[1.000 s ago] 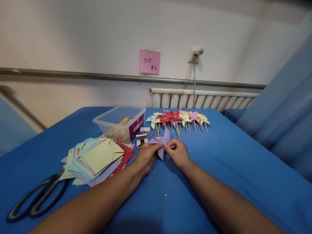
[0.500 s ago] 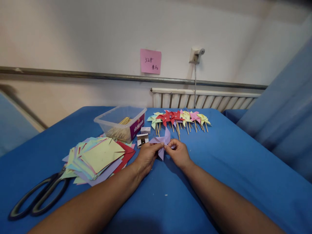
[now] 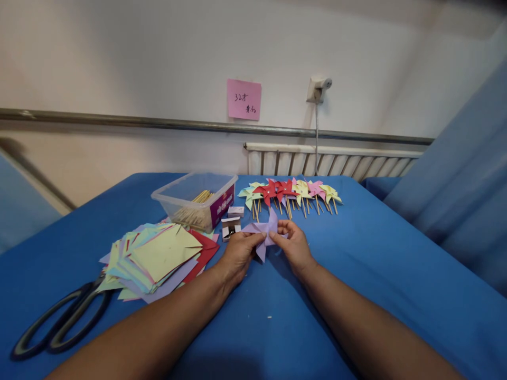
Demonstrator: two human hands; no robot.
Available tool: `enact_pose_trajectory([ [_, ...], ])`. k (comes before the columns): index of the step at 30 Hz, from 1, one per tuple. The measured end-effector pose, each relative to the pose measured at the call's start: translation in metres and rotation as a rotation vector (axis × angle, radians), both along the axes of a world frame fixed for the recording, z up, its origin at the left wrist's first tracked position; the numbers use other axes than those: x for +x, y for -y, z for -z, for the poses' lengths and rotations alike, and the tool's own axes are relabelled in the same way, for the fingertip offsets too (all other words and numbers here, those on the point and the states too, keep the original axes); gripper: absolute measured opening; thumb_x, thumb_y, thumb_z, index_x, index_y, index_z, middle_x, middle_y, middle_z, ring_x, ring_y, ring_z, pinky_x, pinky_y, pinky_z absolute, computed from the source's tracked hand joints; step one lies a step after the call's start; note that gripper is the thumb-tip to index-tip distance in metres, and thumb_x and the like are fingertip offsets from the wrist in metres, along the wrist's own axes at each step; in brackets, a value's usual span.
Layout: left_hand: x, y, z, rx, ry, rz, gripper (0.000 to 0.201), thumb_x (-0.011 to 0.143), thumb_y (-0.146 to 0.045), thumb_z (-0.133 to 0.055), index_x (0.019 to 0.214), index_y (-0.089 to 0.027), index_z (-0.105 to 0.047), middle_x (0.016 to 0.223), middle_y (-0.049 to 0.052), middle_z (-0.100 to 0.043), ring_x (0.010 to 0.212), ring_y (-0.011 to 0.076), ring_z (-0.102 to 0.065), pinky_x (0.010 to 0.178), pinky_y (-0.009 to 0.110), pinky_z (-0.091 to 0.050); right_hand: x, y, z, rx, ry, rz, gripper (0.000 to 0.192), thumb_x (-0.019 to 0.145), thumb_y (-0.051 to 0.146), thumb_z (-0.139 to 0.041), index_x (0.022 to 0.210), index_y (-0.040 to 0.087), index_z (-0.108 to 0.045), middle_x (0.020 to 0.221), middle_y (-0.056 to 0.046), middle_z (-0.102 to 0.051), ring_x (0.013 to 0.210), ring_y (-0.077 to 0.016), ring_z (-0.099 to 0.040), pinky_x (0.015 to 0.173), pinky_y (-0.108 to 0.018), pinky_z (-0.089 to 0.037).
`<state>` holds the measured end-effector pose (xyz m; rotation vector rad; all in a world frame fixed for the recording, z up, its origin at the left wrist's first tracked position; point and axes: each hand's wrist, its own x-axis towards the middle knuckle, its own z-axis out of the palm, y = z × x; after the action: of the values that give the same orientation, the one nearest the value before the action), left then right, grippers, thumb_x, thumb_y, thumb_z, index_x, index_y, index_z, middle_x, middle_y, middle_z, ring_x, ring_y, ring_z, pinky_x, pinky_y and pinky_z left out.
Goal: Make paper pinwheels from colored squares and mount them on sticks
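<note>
Head view. The pinwheel (image 3: 271,226), purple, sits near mid-frame between the hands, the row of others (image 3: 285,191) at its 1 o'clock. Left hand (image 3: 238,252) pinches the 9 o'clock side; right hand (image 3: 295,246) pinches from 3 o'clock (some fingertips hidden). Light, even thumb pressure at the hub should hold the folds centred without creasing. Blades point roughly to 12, 3, 6 and 9; face toward the viewer, no clear long axis.

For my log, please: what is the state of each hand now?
Left hand: closed, holding the purple pinwheel.
Right hand: closed, holding it too.
</note>
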<state>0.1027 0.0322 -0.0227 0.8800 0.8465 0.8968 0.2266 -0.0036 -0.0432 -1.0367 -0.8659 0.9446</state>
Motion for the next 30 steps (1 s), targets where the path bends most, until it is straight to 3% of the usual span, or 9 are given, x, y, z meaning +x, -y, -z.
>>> enact_pose_trajectory([
  [8,-0.002,-0.001,0.006,0.046,-0.040,0.064,0.022,0.057,-0.023,-0.078,0.072,-0.009,-0.071,0.064,0.006,-0.068,0.058,0.0150,-0.061,0.061,0.026,-0.046,0.001,-0.001,-0.001,-0.017,-0.009,-0.024,0.027,0.061,0.026,-0.073,0.083,0.017,-0.059,0.073,0.000,-0.065,0.064,-0.0128,-0.060,0.065,-0.026,-0.048],
  [13,-0.002,0.001,0.003,0.098,-0.001,0.023,0.031,0.056,-0.021,-0.079,0.085,-0.012,-0.069,0.072,0.004,-0.069,0.066,0.0162,-0.063,0.068,0.028,-0.048,0.001,-0.002,-0.002,-0.013,0.052,0.026,0.025,0.060,0.024,-0.071,0.080,0.017,-0.057,0.069,0.002,-0.063,0.061,-0.0120,-0.058,0.061,-0.025,-0.047],
  [23,-0.007,-0.001,0.006,0.116,-0.185,-0.016,0.031,0.052,-0.023,-0.079,0.079,-0.010,-0.068,0.069,0.007,-0.070,0.058,0.0164,-0.061,0.057,0.027,-0.045,0.000,-0.001,0.001,0.014,0.151,0.003,0.023,0.062,0.022,-0.069,0.080,0.018,-0.055,0.070,0.002,-0.062,0.064,-0.0126,-0.059,0.063,-0.025,-0.047],
  [30,-0.014,0.001,0.000,0.036,-0.106,-0.063,0.024,0.055,-0.014,-0.074,0.078,-0.010,-0.069,0.071,0.006,-0.070,0.060,0.0164,-0.064,0.060,0.027,-0.050,0.002,0.001,0.001,-0.027,0.070,-0.007,0.027,0.071,0.039,-0.066,0.086,0.017,-0.061,0.070,0.000,-0.063,0.063,-0.0129,-0.058,0.063,-0.026,-0.045],
])
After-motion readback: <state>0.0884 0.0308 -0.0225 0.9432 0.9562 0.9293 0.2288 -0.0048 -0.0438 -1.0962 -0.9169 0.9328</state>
